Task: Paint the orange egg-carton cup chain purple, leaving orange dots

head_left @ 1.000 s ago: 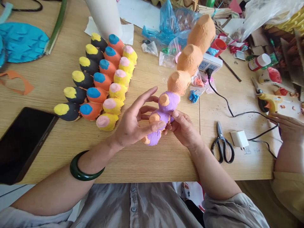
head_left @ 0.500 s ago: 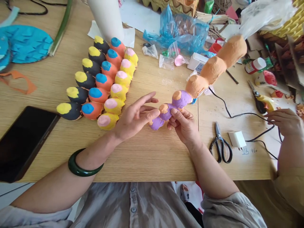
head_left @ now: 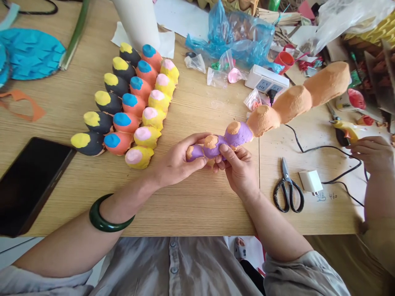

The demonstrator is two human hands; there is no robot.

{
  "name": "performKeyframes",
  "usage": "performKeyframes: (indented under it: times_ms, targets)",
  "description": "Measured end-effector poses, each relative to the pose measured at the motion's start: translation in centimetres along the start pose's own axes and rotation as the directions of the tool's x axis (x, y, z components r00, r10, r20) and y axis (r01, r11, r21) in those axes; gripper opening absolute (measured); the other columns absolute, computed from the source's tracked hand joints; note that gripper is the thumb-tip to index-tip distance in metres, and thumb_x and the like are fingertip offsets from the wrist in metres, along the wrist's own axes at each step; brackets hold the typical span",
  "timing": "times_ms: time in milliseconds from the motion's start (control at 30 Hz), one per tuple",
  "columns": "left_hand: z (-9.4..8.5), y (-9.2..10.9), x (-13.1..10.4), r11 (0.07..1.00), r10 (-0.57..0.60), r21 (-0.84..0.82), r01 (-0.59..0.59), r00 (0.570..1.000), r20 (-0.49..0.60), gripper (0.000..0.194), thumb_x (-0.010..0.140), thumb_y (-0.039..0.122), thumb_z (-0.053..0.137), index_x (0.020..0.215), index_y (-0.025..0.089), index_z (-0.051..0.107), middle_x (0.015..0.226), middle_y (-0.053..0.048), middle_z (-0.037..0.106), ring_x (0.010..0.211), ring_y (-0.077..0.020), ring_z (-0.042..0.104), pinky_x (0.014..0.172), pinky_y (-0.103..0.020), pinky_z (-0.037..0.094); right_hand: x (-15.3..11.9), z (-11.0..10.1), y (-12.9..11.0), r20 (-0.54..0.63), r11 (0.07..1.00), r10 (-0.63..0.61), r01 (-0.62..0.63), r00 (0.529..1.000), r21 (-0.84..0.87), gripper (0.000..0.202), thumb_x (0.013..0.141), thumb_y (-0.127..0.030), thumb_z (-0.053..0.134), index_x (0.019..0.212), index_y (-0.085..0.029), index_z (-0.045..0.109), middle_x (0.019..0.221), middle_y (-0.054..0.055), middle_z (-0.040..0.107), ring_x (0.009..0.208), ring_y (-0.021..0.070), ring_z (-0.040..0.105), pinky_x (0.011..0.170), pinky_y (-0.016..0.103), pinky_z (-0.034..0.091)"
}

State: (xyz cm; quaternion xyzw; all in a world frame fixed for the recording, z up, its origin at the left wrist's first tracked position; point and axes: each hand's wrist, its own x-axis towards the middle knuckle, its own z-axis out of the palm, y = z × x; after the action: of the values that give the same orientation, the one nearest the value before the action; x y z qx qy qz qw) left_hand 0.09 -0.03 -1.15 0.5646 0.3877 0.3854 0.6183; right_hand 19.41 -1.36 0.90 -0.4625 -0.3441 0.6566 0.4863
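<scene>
Colour Across a Wood-Grained Table (head_left: 185,213)

At the upper left of the frame we see a turquoise textured oval (head_left: 33,53) beside a green stalk (head_left: 75,39), with an orange cut-out scrap (head_left: 38,112) below. A black smartphone (head_left: 33,185) lies at the left edge. Next come three painted egg-carton rows (head_left: 132,105), side by side: black tipped yellow, orange tipped blue, yellow tipped pink. Behind them is a white cylinder (head_left: 135,24) on white paper (head_left: 167,43).

At centre, our left hand (head_left: 173,162), with a dark green bangle (head_left: 106,225) on its arm, has thumb and fingers closed around the purple end of a bumpy strip (head_left: 265,119); our right hand (head_left: 242,170) grips it farther along the purple. Its orange part slants toward the upper right. Behind we see a blue plastic bag (head_left: 240,37) and a white power strip (head_left: 262,78). Past the table's front edge, lower centre-right, a sandalled foot (head_left: 240,248) shows.

Farther right lie black-handled scissors (head_left: 286,179), a white charger (head_left: 310,182) and a yellow glue gun (head_left: 347,128). Just beside that is a co-worker's hand (head_left: 375,152); what it holds, we cannot tell.
</scene>
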Motion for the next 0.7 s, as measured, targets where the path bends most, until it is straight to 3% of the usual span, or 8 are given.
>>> performKeyframes:
  times_ms: [133,233,333,467,633,700]
  targets:
    - [0.1,0.3,0.0,0.998,0.035,0.049,-0.036,0.999,0.030,0.045,0.094,0.032,0.080,0.137,0.024,0.072,0.134,-0.009,0.082,0.113,-0.0316,0.081,0.094,-0.044,0.070,-0.1,0.0,0.0,-0.015,1.000,-0.015,0.016,1.000,0.020,0.051,0.077,-0.062,0.101,0.073,-0.024,0.067,0.065,-0.005,0.061,0.052,0.0098,0.047,0.050,0.026,0.055]
    - [0.1,0.6,-0.1,0.996,0.053,0.072,-0.054,0.998,0.014,0.049,0.092,0.030,0.078,0.140,0.024,0.070,0.134,-0.009,0.082,0.115,-0.0322,0.080,0.094,-0.044,0.070,0.0,-0.1,0.0,-0.017,1.000,-0.020,0.020,1.000,0.019,0.051,0.077,-0.062,0.100,0.074,-0.024,0.067,0.065,-0.005,0.061,0.053,0.0097,0.046,0.050,0.026,0.055]
    - [0.0,0.6,-0.1,0.996,0.037,0.074,-0.042,0.997,0.067,0.053,0.092,0.033,0.080,0.143,0.025,0.071,0.127,-0.007,0.085,0.111,-0.0333,0.081,0.093,-0.046,0.069,0.0,-0.1,0.0,-0.035,1.000,-0.022,0.022,0.999,0.003,0.051,0.078,-0.063,0.099,0.076,-0.024,0.067,0.064,-0.005,0.059,0.053,0.0099,0.046,0.050,0.026,0.055]
    - [0.0,0.7,-0.1,0.994,0.032,0.098,-0.040,0.996,0.086,0.041,0.094,0.038,0.078,0.132,0.023,0.076,0.121,-0.007,0.085,0.112,-0.0338,0.079,0.096,-0.046,0.066,0.0,0.0,0.1,-0.033,0.999,-0.042,0.043,0.999,0.015,0.049,0.079,-0.061,0.100,0.078,-0.023,0.070,0.064,-0.006,0.059,0.052,0.0091,0.046,0.048,0.025,0.055]
    - [0.3,1.4,-0.1,0.980,0.011,0.199,-0.019,0.999,0.038,0.028,0.093,0.029,0.072,0.120,0.019,0.075,0.092,-0.002,0.080,0.076,-0.0191,0.072,0.070,-0.031,0.060,-0.2,0.0,0.5,0.003,0.997,-0.079,0.079,0.997,0.026,0.048,0.081,-0.060,0.099,0.078,-0.023,0.069,0.064,-0.006,0.062,0.051,0.0085,0.047,0.048,0.023,0.055]
    - [0.4,1.7,-0.1,0.974,0.035,0.222,-0.041,0.999,0.030,0.029,0.091,0.021,0.067,0.119,0.019,0.073,0.093,-0.001,0.080,0.075,-0.0170,0.071,0.069,-0.028,0.059,-0.3,0.0,0.7,0.018,0.995,-0.097,0.096,0.995,0.031,0.047,0.082,-0.059,0.100,0.078,-0.023,0.069,0.064,-0.007,0.062,0.050,0.0081,0.048,0.048,0.023,0.055]
